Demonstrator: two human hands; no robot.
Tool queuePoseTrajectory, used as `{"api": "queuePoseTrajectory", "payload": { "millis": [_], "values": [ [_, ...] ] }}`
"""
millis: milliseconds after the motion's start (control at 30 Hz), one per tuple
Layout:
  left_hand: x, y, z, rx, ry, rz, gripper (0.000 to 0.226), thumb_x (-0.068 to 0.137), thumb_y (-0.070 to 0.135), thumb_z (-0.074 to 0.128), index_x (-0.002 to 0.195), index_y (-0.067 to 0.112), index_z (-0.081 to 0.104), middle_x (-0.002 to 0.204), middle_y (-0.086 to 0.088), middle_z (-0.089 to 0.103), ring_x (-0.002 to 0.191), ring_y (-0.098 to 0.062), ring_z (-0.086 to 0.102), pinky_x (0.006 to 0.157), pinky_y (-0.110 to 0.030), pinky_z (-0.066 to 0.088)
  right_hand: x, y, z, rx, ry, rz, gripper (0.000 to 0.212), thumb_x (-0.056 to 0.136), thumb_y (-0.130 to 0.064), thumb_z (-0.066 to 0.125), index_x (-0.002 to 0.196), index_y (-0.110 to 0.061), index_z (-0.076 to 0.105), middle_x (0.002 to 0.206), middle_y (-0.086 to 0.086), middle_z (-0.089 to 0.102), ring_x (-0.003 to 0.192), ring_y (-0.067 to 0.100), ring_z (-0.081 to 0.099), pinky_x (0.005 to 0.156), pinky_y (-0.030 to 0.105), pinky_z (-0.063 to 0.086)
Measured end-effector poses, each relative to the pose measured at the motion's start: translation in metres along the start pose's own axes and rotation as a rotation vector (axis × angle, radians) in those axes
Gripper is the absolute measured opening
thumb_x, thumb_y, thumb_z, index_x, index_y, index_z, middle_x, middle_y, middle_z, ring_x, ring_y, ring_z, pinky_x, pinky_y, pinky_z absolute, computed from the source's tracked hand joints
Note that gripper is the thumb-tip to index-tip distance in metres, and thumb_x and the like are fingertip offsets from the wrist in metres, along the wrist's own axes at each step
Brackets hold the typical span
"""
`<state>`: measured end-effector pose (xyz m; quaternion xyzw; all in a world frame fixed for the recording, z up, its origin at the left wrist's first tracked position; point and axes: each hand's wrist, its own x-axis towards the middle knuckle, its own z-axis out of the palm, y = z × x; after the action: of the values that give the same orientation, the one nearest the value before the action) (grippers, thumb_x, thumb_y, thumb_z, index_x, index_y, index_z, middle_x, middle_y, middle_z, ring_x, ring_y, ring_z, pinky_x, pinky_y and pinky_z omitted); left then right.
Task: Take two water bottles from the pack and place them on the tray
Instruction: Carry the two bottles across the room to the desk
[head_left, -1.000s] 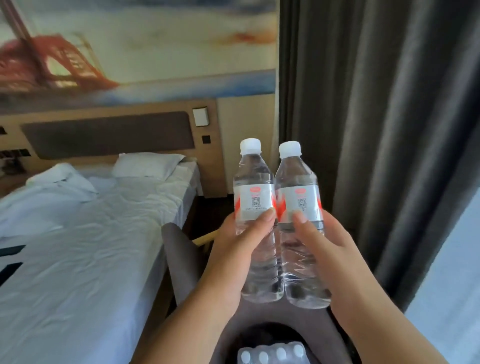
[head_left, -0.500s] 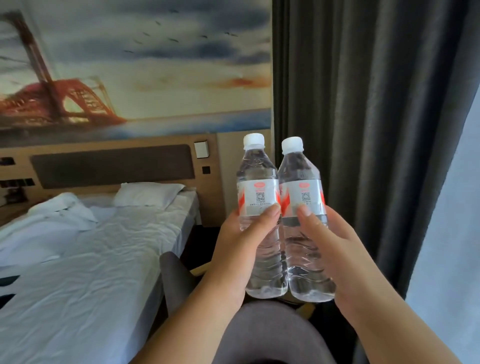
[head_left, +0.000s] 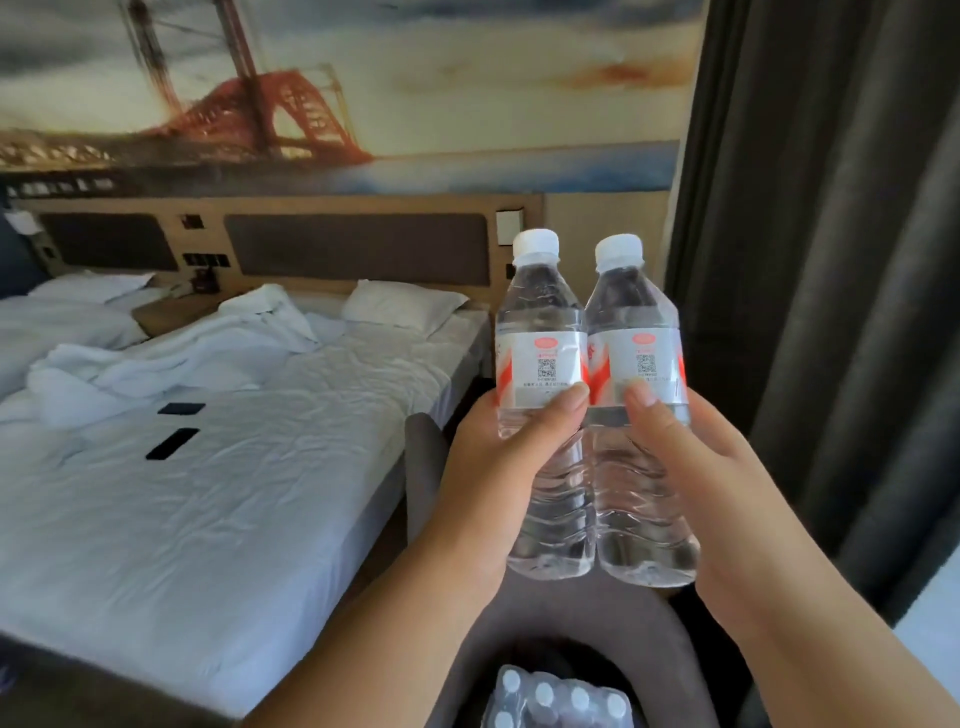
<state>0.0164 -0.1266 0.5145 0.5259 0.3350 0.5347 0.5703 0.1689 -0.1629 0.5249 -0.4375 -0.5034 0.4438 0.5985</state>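
Two clear water bottles with white caps and red-and-white labels stand upright side by side in the air, touching. My left hand (head_left: 498, 467) grips the left bottle (head_left: 543, 364) around its middle. My right hand (head_left: 696, 467) grips the right bottle (head_left: 639, 358) the same way. The shrink-wrapped pack of bottles (head_left: 558, 699) lies on a grey armchair at the bottom edge, directly below my hands. No tray is in view.
The grey armchair (head_left: 587, 608) is in front of me. An unmade white bed (head_left: 208, 493) with two dark phones (head_left: 174, 441) fills the left. A second bed is at the far left. A dark curtain (head_left: 831, 260) hangs on the right.
My view has swung left and down; more of the bed and the pack below show now. Both hands still hold the bottles together, at about the same height.
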Motion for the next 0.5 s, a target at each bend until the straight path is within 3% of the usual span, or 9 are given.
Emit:
{"api": "queuePoseTrajectory", "payload": {
  "millis": [67, 133, 267, 500],
  "values": [
    [-0.010, 0.001, -0.010, 0.034, 0.095, -0.006, 0.044, 0.085, 0.042, 0.082, 0.125, 0.026, 0.075, 0.129, -0.013, 0.075, 0.116, -0.031, 0.075, 0.105, -0.056, 0.055, 0.004, 0.006, 0.009, -0.026, -0.025, -0.012, 0.011, 0.102, -0.032, 0.062, 0.101, -0.036, 0.072, 0.107, -0.005, 0.079, 0.111, 0.027, 0.075, 0.095, 0.047, 0.060],
    [-0.020, 0.004, -0.023, 0.051, 0.152, -0.012, 0.046, 0.083, 0.045, 0.081, 0.125, 0.027, 0.074, 0.130, -0.014, 0.074, 0.115, -0.031, 0.075, 0.104, -0.056, 0.056, 0.004, 0.011, 0.023, -0.025, -0.061, -0.008, 0.016, 0.101, -0.030, 0.064, 0.093, -0.041, 0.072, 0.113, 0.004, 0.079, 0.103, 0.019, 0.075, 0.100, 0.051, 0.057],
    [-0.047, 0.019, -0.058, 0.039, 0.212, -0.003, 0.030, 0.098, 0.023, 0.072, 0.128, 0.019, 0.072, 0.118, -0.011, 0.081, 0.111, -0.030, 0.078, 0.104, -0.056, 0.057, -0.003, 0.017, 0.064, 0.000, -0.148, -0.017, 0.016, 0.100, -0.030, 0.064, 0.092, -0.042, 0.072, 0.103, -0.006, 0.078, 0.090, 0.005, 0.072, 0.100, 0.048, 0.058],
    [-0.114, 0.052, -0.152, 0.052, 0.366, 0.021, 0.034, 0.094, 0.034, 0.074, 0.127, 0.029, 0.071, 0.118, -0.004, 0.082, 0.109, -0.024, 0.079, 0.101, -0.055, 0.058, -0.027, 0.023, 0.178, -0.049, -0.279, -0.074, 0.013, 0.099, -0.031, 0.065, 0.096, -0.043, 0.069, 0.100, -0.018, 0.074, 0.093, -0.001, 0.071, 0.103, 0.042, 0.056]
  ]
}}
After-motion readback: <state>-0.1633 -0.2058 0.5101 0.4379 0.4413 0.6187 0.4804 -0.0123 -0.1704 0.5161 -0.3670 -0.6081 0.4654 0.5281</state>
